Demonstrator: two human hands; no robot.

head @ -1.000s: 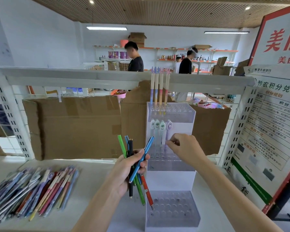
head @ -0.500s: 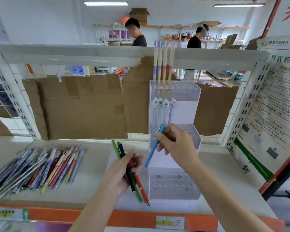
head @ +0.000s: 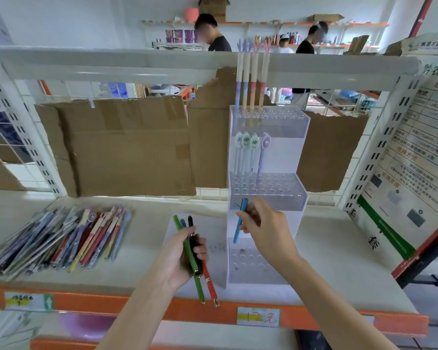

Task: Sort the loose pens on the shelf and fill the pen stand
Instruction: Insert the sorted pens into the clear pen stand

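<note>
A clear three-tier pen stand (head: 283, 198) stands on the white shelf (head: 334, 251). Its top tier holds several tall pastel pens (head: 250, 79), its middle tier several cartoon-topped pens (head: 248, 152). My right hand (head: 266, 229) pinches a blue pen (head: 239, 223), nearly upright, its tip just above the left holes of the bottom tier. My left hand (head: 181, 258) grips a bundle of pens (head: 196, 261) with green, black, blue and red ones, left of the stand. A pile of loose pens (head: 66, 236) lies at the shelf's left.
Brown cardboard (head: 127, 145) lines the wire back of the shelf. A printed sign board (head: 415, 160) leans at the right. An orange front edge (head: 137, 305) with price labels runs below. Two people stand far behind by other shelves.
My right hand took the blue pen from the left-hand bundle and brought it down toward the stand's bottom tier. The left hand lowered its bundle. The view tilted down.
</note>
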